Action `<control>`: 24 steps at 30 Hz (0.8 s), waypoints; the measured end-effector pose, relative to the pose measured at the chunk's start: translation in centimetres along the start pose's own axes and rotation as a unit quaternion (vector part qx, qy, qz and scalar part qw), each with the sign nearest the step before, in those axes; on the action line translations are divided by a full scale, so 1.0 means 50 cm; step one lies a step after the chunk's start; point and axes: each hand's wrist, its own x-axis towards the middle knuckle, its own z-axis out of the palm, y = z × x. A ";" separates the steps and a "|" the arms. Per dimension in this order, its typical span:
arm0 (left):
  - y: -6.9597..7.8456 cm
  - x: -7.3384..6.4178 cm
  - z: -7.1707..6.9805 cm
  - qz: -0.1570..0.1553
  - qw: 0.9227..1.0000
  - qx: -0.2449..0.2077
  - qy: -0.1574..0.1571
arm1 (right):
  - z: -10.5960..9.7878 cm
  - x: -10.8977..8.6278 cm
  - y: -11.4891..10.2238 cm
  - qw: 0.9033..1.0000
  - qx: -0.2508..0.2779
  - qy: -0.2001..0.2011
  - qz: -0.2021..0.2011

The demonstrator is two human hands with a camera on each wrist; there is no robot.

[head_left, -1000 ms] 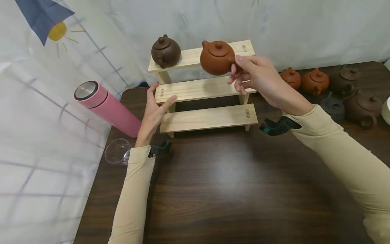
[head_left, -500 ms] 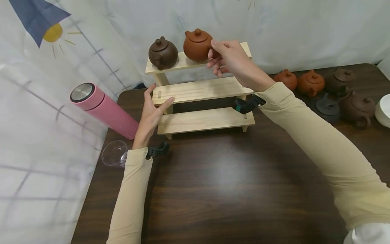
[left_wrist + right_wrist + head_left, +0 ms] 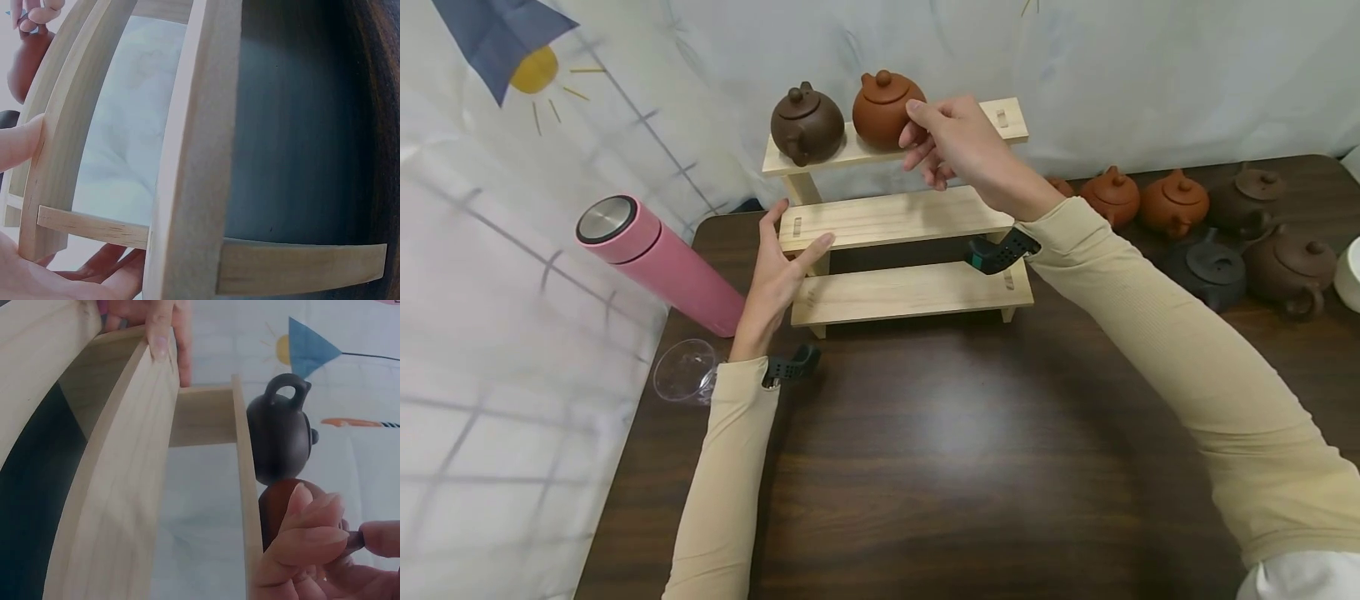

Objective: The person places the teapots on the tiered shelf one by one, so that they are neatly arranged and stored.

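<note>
A reddish-brown clay teapot [image 3: 882,117] sits on the top board of a three-step wooden stand [image 3: 895,218]. My right hand [image 3: 964,152] pinches its handle between thumb and index finger; the right wrist view shows the handle [image 3: 355,540] between them. Close to its left stands a dark brown teapot [image 3: 808,127], also on the top board. At the left end of the middle board, my left hand [image 3: 775,279] grips the stand. In the left wrist view the left thumb [image 3: 22,142] lies against the board's edge, with fingers reaching underneath.
A pink thermos bottle [image 3: 673,271] stands left of the stand, with a clear round glass or lid [image 3: 685,371] before it. At the right are several more teapots [image 3: 1176,202], orange and dark, and a white bowl-like vessel [image 3: 1349,275]. Cloth hangs behind the dark wood table [image 3: 970,467].
My right hand has carried the reddish-brown teapot left and back, from over the stand to the top board beside the dark one. The left hand keeps its grip.
</note>
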 end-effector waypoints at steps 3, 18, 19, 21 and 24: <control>0.002 -0.001 -0.001 -0.001 1.000 -0.003 0.001 | 0.005 0.001 0.000 1.000 0.009 -0.008 -0.002; -0.006 0.002 -0.001 -0.004 1.000 -0.018 0.002 | 0.065 0.008 0.011 0.998 0.053 -0.012 -0.023; -0.007 0.003 0.000 -0.005 1.000 -0.021 0.001 | 0.064 0.008 0.012 0.998 0.054 -0.013 -0.023; -0.008 0.004 0.002 -0.008 1.000 -0.023 0.000 | 0.061 0.008 0.013 0.998 0.053 -0.014 -0.022; -0.008 0.004 0.003 -0.008 1.000 -0.021 0.000 | 0.056 0.008 0.015 0.998 0.053 -0.016 -0.022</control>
